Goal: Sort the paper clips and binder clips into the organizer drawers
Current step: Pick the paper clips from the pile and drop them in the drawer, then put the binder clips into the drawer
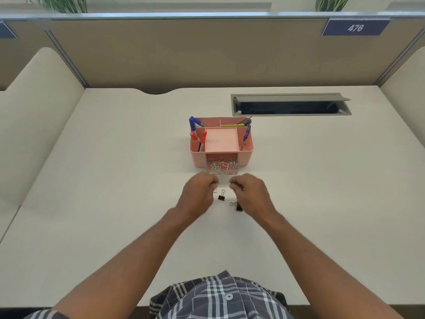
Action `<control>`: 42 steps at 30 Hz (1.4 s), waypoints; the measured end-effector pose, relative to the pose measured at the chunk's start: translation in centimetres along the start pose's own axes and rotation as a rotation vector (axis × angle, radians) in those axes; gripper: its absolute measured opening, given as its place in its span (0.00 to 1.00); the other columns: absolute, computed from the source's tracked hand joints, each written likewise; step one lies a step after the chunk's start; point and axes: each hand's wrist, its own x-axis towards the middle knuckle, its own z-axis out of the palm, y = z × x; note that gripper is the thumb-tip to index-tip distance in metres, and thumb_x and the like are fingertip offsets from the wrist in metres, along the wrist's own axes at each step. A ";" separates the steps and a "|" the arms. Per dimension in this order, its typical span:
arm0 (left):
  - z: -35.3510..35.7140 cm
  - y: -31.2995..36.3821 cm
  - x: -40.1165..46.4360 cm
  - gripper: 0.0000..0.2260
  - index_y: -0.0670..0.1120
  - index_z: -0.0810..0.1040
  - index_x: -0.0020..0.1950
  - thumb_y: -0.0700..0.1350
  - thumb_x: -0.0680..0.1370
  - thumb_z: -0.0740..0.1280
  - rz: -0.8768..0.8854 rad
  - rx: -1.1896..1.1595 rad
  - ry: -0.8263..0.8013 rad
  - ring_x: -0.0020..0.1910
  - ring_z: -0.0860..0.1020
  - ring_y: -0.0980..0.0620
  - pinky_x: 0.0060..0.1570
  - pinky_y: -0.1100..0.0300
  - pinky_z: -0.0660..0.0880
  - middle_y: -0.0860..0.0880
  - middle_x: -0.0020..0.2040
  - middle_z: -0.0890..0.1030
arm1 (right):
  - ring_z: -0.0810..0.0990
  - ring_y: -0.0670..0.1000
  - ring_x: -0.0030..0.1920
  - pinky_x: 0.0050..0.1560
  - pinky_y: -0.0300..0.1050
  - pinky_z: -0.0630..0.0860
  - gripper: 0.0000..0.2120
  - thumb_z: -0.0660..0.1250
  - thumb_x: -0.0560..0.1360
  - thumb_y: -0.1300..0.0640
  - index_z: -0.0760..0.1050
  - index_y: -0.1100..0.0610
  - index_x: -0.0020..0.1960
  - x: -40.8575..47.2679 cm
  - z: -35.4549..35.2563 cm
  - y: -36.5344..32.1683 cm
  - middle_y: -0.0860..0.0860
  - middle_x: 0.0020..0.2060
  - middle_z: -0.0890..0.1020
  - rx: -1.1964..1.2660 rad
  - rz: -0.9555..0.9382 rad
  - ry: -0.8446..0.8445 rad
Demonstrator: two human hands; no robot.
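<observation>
A pink desk organizer (246,155) stands at the middle of the desk. Its clear drawer (222,168) is pulled out toward me and holds several paper clips. My left hand (197,194) and my right hand (250,194) hover just in front of the drawer, fingers curled. A small black binder clip (221,196) lies on the desk between the hands. A second black binder clip (238,206) lies partly under my right hand. A bit of wire (215,191) shows at my left fingertips; whether it is held I cannot tell.
Markers and pens stand in the organizer's top compartments (195,128). A grey cable tray (291,104) with its lid open sits behind and to the right. Beige partition walls (207,54) close the desk at the back and sides.
</observation>
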 end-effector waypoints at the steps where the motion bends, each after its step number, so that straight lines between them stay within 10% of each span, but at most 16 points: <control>1: -0.5 0.2 1.0 0.05 0.43 0.82 0.49 0.38 0.77 0.67 -0.004 -0.003 0.035 0.44 0.77 0.47 0.45 0.54 0.75 0.47 0.44 0.81 | 0.79 0.55 0.46 0.49 0.51 0.75 0.08 0.64 0.78 0.58 0.82 0.56 0.50 0.9 -0.5 -0.2 0.54 0.44 0.82 0.000 -0.022 0.025; 25: -1.0 -1.9 3.4 0.08 0.44 0.78 0.53 0.35 0.78 0.64 -0.236 -0.206 0.263 0.47 0.77 0.52 0.48 0.62 0.75 0.50 0.48 0.79 | 0.80 0.50 0.45 0.49 0.41 0.77 0.11 0.62 0.74 0.66 0.81 0.54 0.49 3.4 -2.0 1.4 0.48 0.42 0.83 0.281 0.194 0.078; 34: -0.6 -3.4 2.8 0.44 0.51 0.48 0.78 0.45 0.72 0.74 -0.453 -0.311 0.007 0.75 0.59 0.52 0.72 0.53 0.63 0.52 0.78 0.55 | 0.77 0.50 0.56 0.50 0.43 0.74 0.29 0.71 0.73 0.60 0.65 0.52 0.71 3.3 -1.2 2.2 0.48 0.58 0.75 0.364 0.322 0.048; 42: -1.5 -3.2 4.2 0.35 0.58 0.59 0.70 0.42 0.71 0.76 -0.331 -0.435 -0.050 0.57 0.67 0.77 0.48 0.76 0.65 0.61 0.62 0.70 | 0.70 0.51 0.65 0.61 0.48 0.71 0.38 0.76 0.70 0.55 0.58 0.50 0.73 4.7 -1.7 2.9 0.47 0.66 0.70 0.354 0.285 -0.052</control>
